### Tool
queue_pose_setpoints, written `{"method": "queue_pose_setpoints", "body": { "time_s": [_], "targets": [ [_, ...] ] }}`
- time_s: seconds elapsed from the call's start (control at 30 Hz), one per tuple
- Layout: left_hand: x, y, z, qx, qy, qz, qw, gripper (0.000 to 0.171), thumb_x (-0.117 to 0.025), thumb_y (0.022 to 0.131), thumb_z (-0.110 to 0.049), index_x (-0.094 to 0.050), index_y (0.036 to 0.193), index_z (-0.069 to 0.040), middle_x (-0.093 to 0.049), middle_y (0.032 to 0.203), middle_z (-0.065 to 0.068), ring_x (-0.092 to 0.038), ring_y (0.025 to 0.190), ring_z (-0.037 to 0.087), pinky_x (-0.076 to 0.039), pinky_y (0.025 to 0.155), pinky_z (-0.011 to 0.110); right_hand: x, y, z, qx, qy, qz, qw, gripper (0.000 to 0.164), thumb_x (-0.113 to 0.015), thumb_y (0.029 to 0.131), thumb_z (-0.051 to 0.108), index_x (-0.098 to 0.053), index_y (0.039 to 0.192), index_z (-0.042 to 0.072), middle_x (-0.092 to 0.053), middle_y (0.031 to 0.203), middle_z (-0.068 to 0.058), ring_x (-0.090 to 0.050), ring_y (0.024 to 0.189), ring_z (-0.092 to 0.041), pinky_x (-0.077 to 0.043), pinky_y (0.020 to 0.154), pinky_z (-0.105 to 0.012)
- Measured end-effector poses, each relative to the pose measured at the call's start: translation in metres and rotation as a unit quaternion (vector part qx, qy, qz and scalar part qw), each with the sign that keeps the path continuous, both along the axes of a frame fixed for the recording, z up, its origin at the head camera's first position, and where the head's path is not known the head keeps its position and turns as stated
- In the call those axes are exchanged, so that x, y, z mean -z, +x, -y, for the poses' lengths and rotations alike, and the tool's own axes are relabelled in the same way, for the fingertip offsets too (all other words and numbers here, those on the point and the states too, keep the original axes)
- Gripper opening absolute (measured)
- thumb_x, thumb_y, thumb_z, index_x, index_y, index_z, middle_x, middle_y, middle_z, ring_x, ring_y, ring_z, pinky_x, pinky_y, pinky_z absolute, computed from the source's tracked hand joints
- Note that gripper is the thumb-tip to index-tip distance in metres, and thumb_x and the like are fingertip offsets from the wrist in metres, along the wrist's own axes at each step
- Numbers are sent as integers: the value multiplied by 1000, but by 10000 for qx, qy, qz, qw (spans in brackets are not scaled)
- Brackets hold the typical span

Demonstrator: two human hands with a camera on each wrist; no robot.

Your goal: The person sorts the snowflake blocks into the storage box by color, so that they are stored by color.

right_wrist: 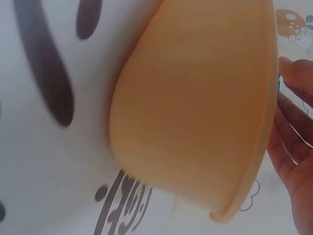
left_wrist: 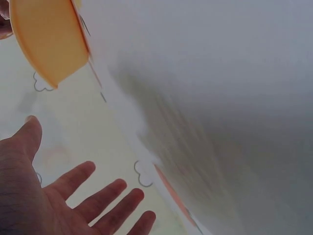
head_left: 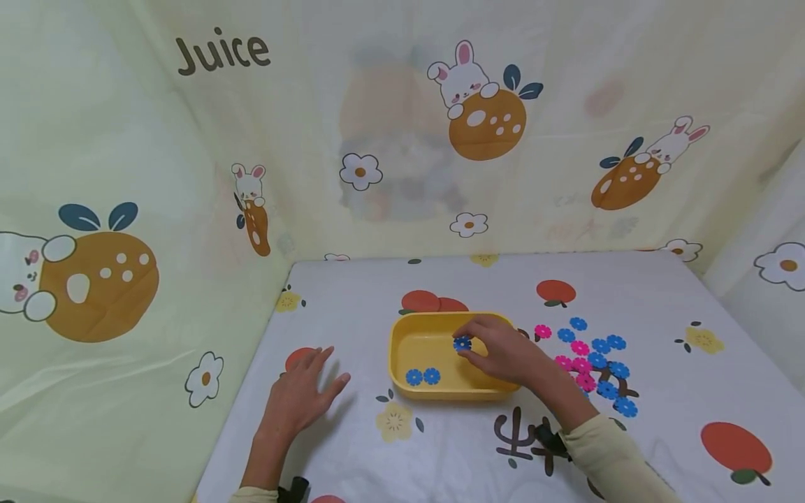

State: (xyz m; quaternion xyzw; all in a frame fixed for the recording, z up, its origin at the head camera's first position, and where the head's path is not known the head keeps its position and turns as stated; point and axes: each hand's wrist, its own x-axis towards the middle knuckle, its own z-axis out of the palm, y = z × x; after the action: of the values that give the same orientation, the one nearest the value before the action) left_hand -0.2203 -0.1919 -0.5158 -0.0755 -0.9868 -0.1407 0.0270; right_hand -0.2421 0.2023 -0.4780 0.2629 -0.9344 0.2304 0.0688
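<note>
In the head view, my right hand pinches a blue flower-shaped piece between thumb and fingers above the yellow tray. Two more blue flower pieces lie side by side on the tray's floor at its front left. The right wrist view shows mostly the tray's outer wall, with only a sliver of the held piece visible. Left of the tray, my left hand hovers near the tabletop with fingers spread, holding nothing; the left wrist view also shows this hand with its fingers extended.
Right of the tray lies a loose group of blue flower pieces and pink flower pieces. A white printed cloth covers the table. Printed curtains stand behind it and at both sides.
</note>
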Motion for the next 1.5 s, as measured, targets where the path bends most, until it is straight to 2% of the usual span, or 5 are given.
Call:
{"method": "queue_pose_setpoints", "body": {
  "time_s": [0.57, 0.63, 0.93, 1.17, 1.5],
  "targets": [
    [2, 0, 3, 109, 46, -213, 9997, 75, -59, 102, -67, -56, 158, -17, -58, 156, 18, -65, 132, 41, -56, 97, 65, 8, -4, 21, -315, -57, -181, 9993, 33, -89, 91, 19, -76, 120, 13, -72, 111, 0, -70, 106, -19, -63, 93, -39],
    [2, 0, 3, 91, 57, -181, 9998, 74, -59, 102, -66, -55, 158, -17, -57, 157, 18, -64, 133, 41, -55, 98, 65, 11, -4, 20, -324, -10, -72, 9994, 32, -89, 91, 18, -76, 120, 13, -73, 110, 0, -70, 105, -20, -63, 93, -40],
    [5, -2, 1, -10, 32, -12, 10000, 76, -58, 102, -68, -53, 160, -18, -55, 159, 17, -61, 138, 40, -53, 104, 65, 25, -10, 22, -354, 245, 1095, 9931, 29, -86, 94, 20, -77, 122, 14, -74, 113, 3, -67, 106, -18, -60, 99, -42],
    [6, 0, 1, -56, 47, 52, 10000, 75, -59, 102, -67, -53, 160, -18, -55, 159, 17, -61, 138, 40, -53, 103, 65, 30, -15, 23, -589, 308, 1302, 9893, 28, -86, 94, 19, -78, 121, 13, -76, 109, 6, -67, 99, -12, -61, 95, -36],
    [7, 3, 1, -11, 100, 2, 9999, 74, -59, 102, -67, -54, 159, -18, -56, 158, 18, -63, 134, 42, -54, 100, 67, 37, -17, 22, -743, 440, 1278, 9880, 28, -87, 93, 25, -80, 119, 17, -76, 107, 9, -64, 95, -9, -60, 92, -35]
  ]
}}
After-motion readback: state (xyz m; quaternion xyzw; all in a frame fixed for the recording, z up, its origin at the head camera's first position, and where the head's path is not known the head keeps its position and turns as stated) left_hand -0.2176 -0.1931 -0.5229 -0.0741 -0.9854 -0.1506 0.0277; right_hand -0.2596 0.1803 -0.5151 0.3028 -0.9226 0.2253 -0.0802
